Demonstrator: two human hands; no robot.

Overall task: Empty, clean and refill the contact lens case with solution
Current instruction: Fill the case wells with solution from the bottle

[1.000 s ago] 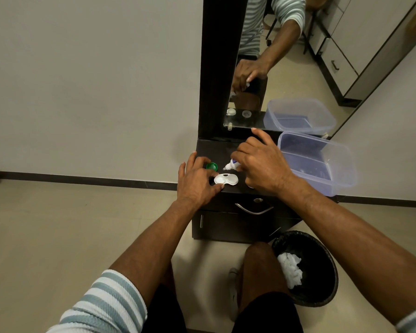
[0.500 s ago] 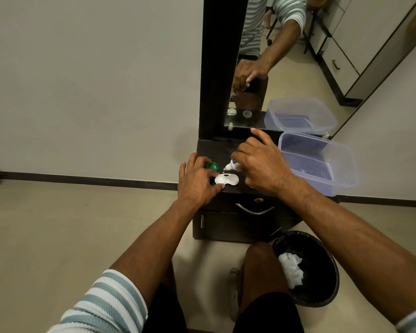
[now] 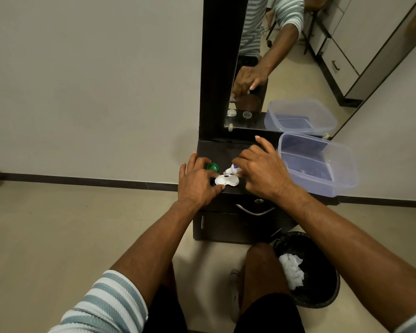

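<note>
A white contact lens case (image 3: 227,180) lies open on the dark cabinet top (image 3: 221,150). My left hand (image 3: 198,182) pinches the case's left end between thumb and fingers. My right hand (image 3: 262,171) grips a small white solution bottle (image 3: 231,168) tilted down, its nozzle pointing at the case's left well. A green cap (image 3: 212,167) sits on the top just behind my left hand's fingers. Most of the bottle is hidden inside my right hand.
A clear plastic tub (image 3: 322,164) stands at the cabinet's right end. A mirror (image 3: 274,63) rises behind the top. Below are a drawer with a metal handle (image 3: 255,210) and a black bin (image 3: 308,267) holding crumpled white tissue (image 3: 292,267). My knee (image 3: 262,260) is beside the bin.
The bottle's nozzle has tipped slightly lower toward the case. Both hands stay in nearly the same place.
</note>
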